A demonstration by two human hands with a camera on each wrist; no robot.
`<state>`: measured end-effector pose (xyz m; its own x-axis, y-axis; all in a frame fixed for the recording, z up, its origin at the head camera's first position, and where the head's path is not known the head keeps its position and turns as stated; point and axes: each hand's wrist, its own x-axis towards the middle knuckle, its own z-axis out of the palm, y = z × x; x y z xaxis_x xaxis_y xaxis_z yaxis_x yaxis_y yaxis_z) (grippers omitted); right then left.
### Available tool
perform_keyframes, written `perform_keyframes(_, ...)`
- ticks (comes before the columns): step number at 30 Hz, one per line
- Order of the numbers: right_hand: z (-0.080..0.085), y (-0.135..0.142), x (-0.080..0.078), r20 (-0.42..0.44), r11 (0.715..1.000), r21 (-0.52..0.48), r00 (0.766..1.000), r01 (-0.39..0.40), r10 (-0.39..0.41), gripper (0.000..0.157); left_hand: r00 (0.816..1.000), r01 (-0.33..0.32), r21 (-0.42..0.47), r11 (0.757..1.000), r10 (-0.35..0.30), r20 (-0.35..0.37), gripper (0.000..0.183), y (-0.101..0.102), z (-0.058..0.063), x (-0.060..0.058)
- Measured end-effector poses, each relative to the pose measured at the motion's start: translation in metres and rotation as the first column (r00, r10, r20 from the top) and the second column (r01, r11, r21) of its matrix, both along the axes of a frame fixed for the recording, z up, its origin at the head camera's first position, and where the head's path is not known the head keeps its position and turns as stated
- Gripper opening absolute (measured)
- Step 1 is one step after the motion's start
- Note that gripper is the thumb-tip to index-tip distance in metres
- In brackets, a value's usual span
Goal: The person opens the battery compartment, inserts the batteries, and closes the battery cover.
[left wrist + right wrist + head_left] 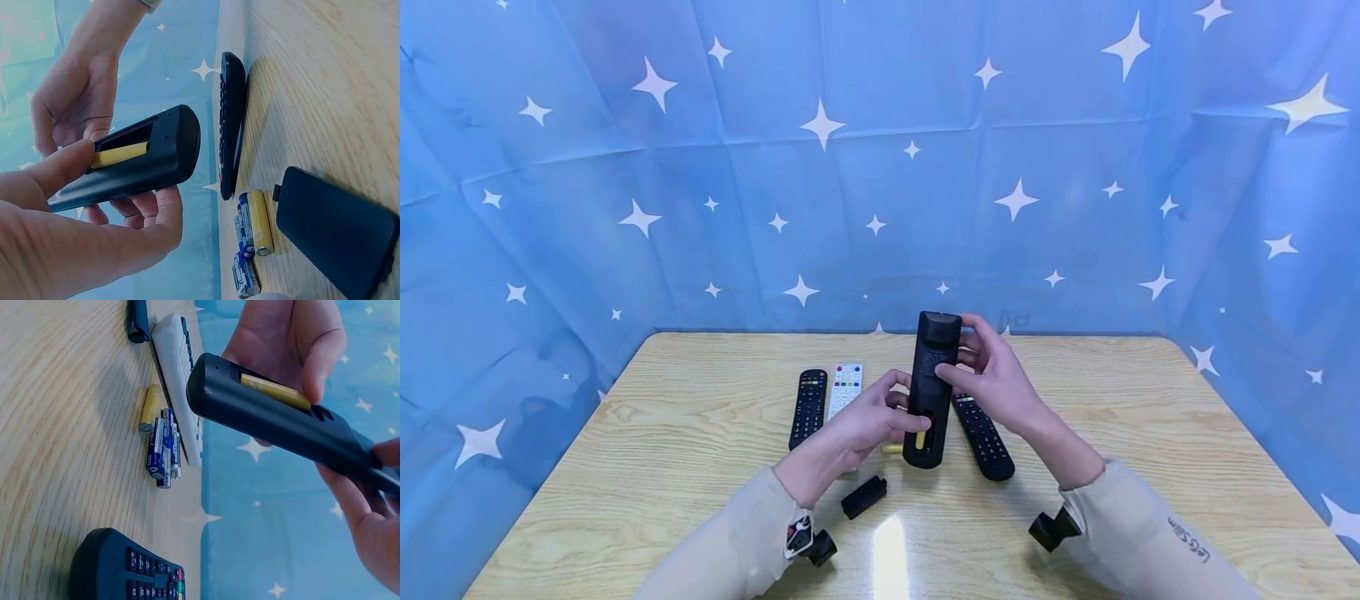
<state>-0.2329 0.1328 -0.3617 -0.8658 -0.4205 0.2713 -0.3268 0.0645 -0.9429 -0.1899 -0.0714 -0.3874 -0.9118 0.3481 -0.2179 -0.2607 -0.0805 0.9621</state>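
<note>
Both hands hold a black remote control (pixel 934 367) above the table, its back facing up and the battery compartment uncovered. My left hand (pixel 865 421) grips the lower part, fingers behind it. Its thumb presses the end of a yellow battery (pixel 275 392) lying in the compartment; beside that battery, part of the compartment shows vacant. My right hand (pixel 996 383) holds the upper part between thumb and fingers. Below, the black battery cover (pixel 337 231) lies on the table. Another yellow battery (pixel 150 407) rests beside several blue batteries (pixel 164 447), largely hidden in the head view.
On the wooden table (pixel 700 500), a black remote (pixel 809 408) and a white remote (pixel 846 383) lie left of the hands. Another black remote (pixel 985 442) lies to the right, partly behind the held one. A blue star-patterned curtain (pixel 880 183) hangs behind the table.
</note>
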Motion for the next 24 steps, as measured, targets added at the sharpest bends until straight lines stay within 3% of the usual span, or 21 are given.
perform_keyframes(24,-0.0026,-0.0014,-0.0002,-0.044,0.999,0.036,0.999,0.011,-0.009,0.059,1.0,0.004,-0.024,1.0,-0.003,0.011,0.043,0.0013,0.0006,-0.0019)
